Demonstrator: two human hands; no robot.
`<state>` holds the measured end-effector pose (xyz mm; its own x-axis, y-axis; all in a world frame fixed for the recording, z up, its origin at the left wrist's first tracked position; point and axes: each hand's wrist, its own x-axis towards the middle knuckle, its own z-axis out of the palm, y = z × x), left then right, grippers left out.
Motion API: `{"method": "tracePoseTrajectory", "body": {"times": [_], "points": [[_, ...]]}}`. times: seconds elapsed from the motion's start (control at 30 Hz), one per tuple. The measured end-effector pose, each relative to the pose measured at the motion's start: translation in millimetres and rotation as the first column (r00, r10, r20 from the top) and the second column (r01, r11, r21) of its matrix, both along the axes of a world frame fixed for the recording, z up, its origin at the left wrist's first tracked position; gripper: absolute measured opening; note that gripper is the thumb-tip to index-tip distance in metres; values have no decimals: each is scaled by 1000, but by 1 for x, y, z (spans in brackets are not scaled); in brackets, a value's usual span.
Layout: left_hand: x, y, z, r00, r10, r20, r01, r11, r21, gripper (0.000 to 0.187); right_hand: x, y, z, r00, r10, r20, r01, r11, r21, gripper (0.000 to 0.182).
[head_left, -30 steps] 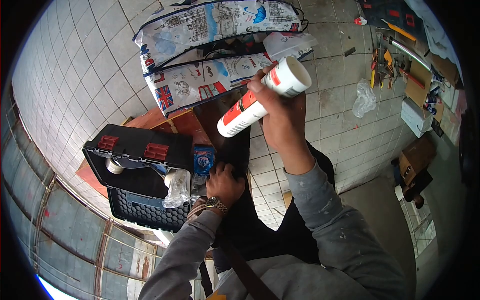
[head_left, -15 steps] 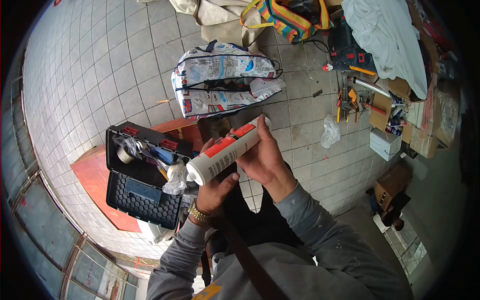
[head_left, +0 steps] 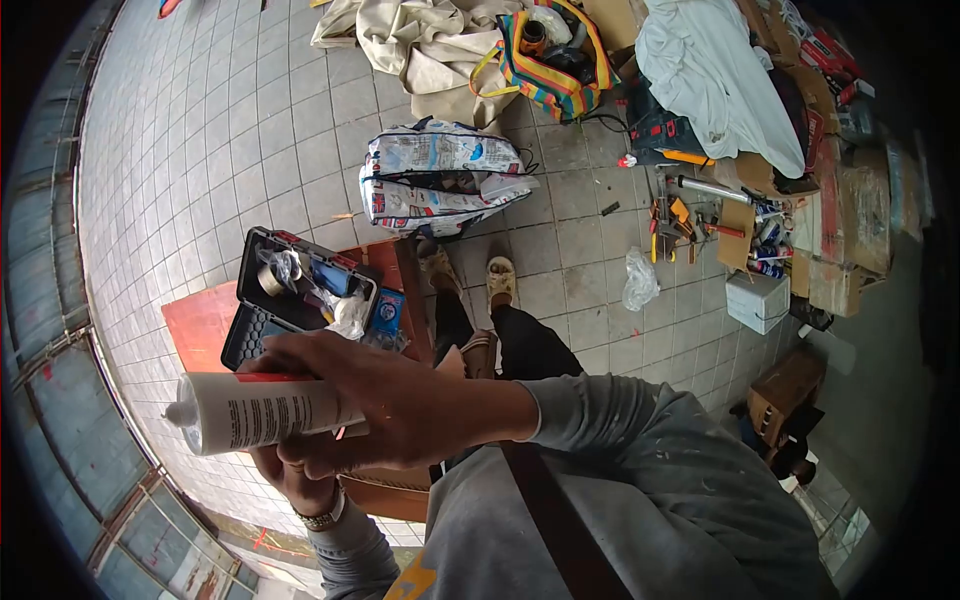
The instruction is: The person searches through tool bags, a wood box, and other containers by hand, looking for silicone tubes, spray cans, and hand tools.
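A white sealant cartridge (head_left: 265, 413) with a red label band and small printed text lies nearly level at the left, its capped nozzle end pointing left. My right hand (head_left: 385, 405) is wrapped over its rear part, fingers closed around it. Below the tube, my left hand (head_left: 298, 488) presses against its underside with bent fingers, partly hidden by the cartridge and the right hand. A watch (head_left: 325, 517) sits on the left wrist. Just beyond the hands is an open black toolbox (head_left: 245, 335) holding a tape roll (head_left: 270, 280) and plastic bags.
A printed bag (head_left: 440, 180) stands on the tiled floor (head_left: 300, 130) ahead. Further off are a striped bag (head_left: 555, 85) and beige cloth (head_left: 430, 50). To the right lie hand tools (head_left: 672, 225), crumpled plastic (head_left: 640, 280), a white box (head_left: 757, 302) and cardboard boxes (head_left: 850, 240).
The cartridge and both hands have moved left and turned, so the tube now lies flatter. My right hand has come over the top of it. The view has shifted, showing my feet.
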<state>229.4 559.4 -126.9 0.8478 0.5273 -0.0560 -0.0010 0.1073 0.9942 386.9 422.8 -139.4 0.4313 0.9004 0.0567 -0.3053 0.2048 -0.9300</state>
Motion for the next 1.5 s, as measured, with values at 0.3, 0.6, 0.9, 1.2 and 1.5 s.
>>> {"method": "tracePoseTrajectory", "body": {"times": [0.3, 0.6, 0.9, 1.2, 1.5], "points": [[-43, -52, 37, 939, 334, -84, -293, 903, 313, 67, -27, -14, 55, 955, -199, 219, 177, 977, 115, 94], [-35, -76, 46, 944, 319, -85, -276, 903, 329, 65, -25, -21, 56, 938, -295, 180, 260, 946, 194, 79], [21, -71, -6, 948, 255, -191, -273, 959, -71, 59, 14, -47, -35, 963, 186, 196, -155, 974, -163, 91], [24, -47, -58, 962, 154, -228, -237, 882, -406, 49, 6, -52, -80, 952, 116, 285, -9, 935, -354, 60], [55, -46, -32, 989, 90, -115, -138, 830, -540, 52, 16, -41, -47, 970, 91, 226, -23, 958, -286, 48]]}}
